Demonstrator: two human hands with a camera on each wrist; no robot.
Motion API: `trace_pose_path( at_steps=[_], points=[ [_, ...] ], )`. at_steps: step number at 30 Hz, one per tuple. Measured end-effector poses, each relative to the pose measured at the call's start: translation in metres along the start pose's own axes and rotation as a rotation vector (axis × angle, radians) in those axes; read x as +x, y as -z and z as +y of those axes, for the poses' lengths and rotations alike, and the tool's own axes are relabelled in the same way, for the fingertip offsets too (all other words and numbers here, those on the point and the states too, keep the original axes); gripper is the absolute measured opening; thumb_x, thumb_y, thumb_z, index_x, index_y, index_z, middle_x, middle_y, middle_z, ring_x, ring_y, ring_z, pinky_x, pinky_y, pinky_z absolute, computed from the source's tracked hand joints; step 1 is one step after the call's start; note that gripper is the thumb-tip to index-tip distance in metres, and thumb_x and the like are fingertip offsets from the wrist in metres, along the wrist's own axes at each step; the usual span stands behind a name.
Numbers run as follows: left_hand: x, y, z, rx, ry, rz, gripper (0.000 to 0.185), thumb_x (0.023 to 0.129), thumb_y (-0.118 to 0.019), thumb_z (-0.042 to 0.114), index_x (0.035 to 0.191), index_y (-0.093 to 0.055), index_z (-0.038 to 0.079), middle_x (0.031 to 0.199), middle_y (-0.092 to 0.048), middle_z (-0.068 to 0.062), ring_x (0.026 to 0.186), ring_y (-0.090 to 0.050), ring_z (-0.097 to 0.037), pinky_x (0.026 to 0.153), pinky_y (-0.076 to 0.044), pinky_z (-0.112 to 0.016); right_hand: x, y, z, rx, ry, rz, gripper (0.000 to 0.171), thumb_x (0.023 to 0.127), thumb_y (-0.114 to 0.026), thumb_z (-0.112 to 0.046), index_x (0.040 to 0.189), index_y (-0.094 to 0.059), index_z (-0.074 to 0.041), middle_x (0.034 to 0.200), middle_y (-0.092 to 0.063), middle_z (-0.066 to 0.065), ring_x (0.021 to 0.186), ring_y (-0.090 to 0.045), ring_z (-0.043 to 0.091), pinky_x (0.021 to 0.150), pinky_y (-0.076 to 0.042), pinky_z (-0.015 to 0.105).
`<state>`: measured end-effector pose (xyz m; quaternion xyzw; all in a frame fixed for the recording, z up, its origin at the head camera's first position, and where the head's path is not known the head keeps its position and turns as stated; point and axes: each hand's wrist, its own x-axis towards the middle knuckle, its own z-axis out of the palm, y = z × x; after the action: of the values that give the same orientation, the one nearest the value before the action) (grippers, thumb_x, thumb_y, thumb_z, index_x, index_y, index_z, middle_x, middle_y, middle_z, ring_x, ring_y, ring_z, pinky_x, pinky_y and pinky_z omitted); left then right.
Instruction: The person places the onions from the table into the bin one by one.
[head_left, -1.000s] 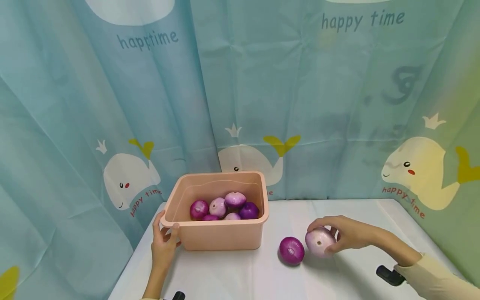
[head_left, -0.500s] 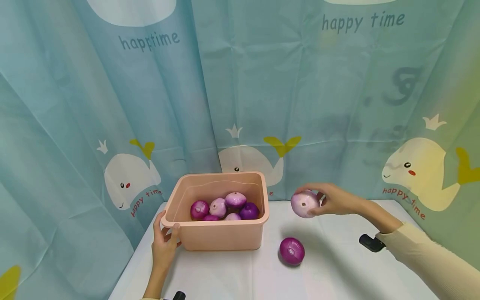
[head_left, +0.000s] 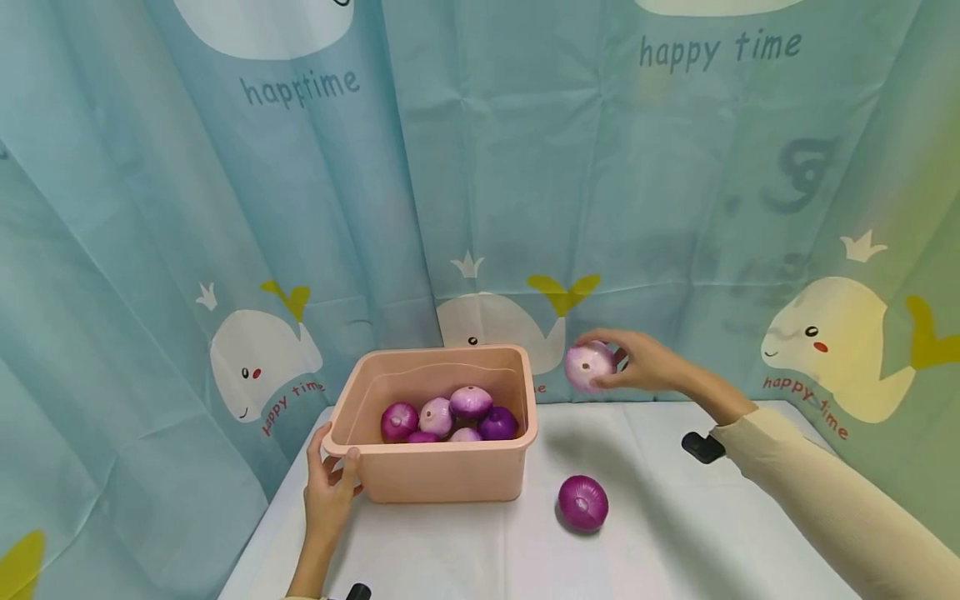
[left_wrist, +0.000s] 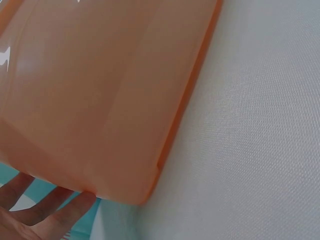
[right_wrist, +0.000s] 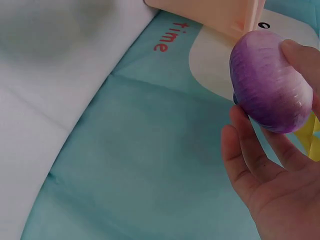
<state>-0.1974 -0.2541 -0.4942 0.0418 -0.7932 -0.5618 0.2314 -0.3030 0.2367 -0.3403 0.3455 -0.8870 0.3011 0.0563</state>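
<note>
A pale purple onion (head_left: pixel 587 367) is held in the air by my right hand (head_left: pixel 647 362), just right of the pink plastic bin (head_left: pixel 442 475). The right wrist view shows the same onion (right_wrist: pixel 265 80) between the thumb and fingers. My left hand (head_left: pixel 327 492) grips the bin's front left corner, thumb at the rim and fingers along the side. In the left wrist view those fingers (left_wrist: pixel 65 212) touch the bin wall (left_wrist: pixel 100 100). Inside the bin lie several onions, light and dark purple. A dark purple onion (head_left: pixel 582 503) rests on the table, below the raised hand.
The table (head_left: pixel 442 550) has a white cover. Behind and beside it hangs a blue-green curtain (head_left: pixel 645 183) with whale prints, close to the bin's back. Black wrist devices (head_left: pixel 702 447) are worn at both wrists.
My right hand has lifted the pale onion off the table and carried it up, back and left toward the bin. The left hand and the bin have stayed in place.
</note>
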Motion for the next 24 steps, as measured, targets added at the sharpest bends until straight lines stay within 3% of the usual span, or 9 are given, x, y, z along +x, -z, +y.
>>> trace_pose_path(
  at_steps=[10,24],
  points=[
    [-0.001,-0.001,0.002,0.001,0.006,0.007,0.067,0.106,-0.058,0.029,0.162,-0.021,0.028,0.149,-0.048,-0.028,0.11,-0.064,-0.048,0.075,-0.062,-0.05,0.016,-0.001,0.001,0.012,-0.079,0.013,0.058,0.082,-0.088,-0.016,0.134,-0.064,-0.021,0.127,-0.065,0.008,0.085,-0.066,0.022,0.074,-0.057,0.037],
    [-0.002,0.0,0.004,-0.004,-0.002,0.01,0.067,0.106,-0.058,0.028,0.162,-0.022,0.029,0.148,-0.049,-0.027,0.108,-0.065,-0.047,0.075,-0.062,-0.05,0.038,-0.011,-0.007,-0.02,-0.045,0.0,0.057,0.081,-0.089,-0.019,0.133,-0.065,-0.018,0.12,-0.067,0.01,0.088,-0.065,0.026,0.076,-0.056,0.037]
  ],
)
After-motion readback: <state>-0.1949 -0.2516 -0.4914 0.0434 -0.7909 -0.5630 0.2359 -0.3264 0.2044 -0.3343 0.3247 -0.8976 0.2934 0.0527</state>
